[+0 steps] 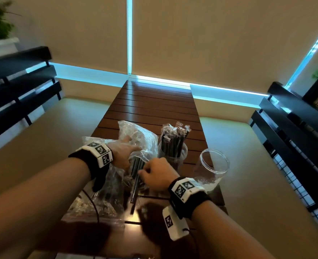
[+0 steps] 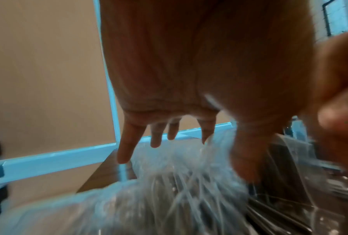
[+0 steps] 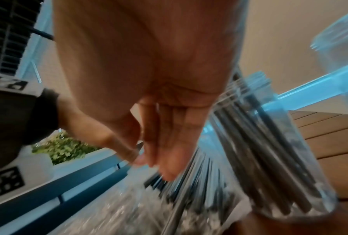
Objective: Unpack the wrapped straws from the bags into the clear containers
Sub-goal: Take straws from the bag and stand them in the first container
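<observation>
A crumpled clear bag (image 1: 135, 133) (image 2: 169, 198) lies on the slatted wooden table (image 1: 154, 101). My left hand (image 1: 125, 152) (image 2: 181, 136) rests on it with straight, spread fingers. A bundle of dark wrapped straws (image 1: 135, 174) (image 3: 179, 182) sticks out of the bag's mouth towards me. At that bundle my right hand (image 1: 154, 172) (image 3: 147, 155) pinches with curled fingers and thumb; blur hides how many straws it holds. Just right of the bag a clear container (image 1: 172, 152) (image 3: 280, 167) stands full of wrapped straws. Further right stands an empty clear jar (image 1: 213, 165) (image 3: 340, 47).
A second clear bag (image 1: 90, 206) lies at the near left of the table, under my left forearm. Cream bench seats (image 1: 51, 137) with black railings (image 1: 19, 86) flank the narrow table. The table's far half (image 1: 154, 94) holds nothing.
</observation>
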Demonstrator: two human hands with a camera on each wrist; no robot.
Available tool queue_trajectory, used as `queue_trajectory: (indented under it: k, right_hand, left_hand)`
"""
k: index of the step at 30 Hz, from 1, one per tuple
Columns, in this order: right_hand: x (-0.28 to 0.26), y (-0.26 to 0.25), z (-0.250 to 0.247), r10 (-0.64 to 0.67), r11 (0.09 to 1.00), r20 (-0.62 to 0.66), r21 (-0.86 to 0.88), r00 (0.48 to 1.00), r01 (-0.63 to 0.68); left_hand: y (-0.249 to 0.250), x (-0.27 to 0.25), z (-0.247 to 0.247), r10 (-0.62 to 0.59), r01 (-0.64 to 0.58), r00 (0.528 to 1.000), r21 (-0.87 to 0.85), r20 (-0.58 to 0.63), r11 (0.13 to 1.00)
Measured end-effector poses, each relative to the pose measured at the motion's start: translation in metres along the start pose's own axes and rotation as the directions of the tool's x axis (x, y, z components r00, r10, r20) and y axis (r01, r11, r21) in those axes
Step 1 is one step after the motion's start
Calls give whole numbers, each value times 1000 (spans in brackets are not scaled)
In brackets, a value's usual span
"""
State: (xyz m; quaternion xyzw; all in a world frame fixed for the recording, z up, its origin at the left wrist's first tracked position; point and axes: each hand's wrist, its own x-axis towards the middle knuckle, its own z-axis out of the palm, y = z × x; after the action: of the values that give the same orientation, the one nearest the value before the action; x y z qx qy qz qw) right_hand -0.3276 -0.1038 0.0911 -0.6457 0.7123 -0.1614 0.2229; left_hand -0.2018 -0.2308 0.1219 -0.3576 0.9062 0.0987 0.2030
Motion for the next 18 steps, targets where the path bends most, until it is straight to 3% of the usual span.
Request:
queue_trajectory:
  k: [2, 4, 8, 12, 18]
  right_hand:
    - [8, -3, 19, 60, 997, 60, -51, 996, -57]
    - [16, -4, 35, 157, 987, 45, -28, 987, -156]
    - [37, -1, 66, 369, 928, 7, 44, 929, -369]
    - [48, -3, 74, 414, 895, -59, 209, 908, -394]
    - [56, -3, 61, 503, 842, 107, 160, 857, -515]
  left_hand:
    - [-5, 1, 8, 39, -50, 987, -70, -155, 996]
    - [-7, -2, 9, 56, -88, 972, -132, -230, 987]
    - [-13, -9, 6, 76, -140, 958, -219, -277, 966]
    - [-19, -14, 9, 82, -156, 968, -310, -238, 938]
    - [-25, -11, 18, 94, -190, 962, -377, -258, 907]
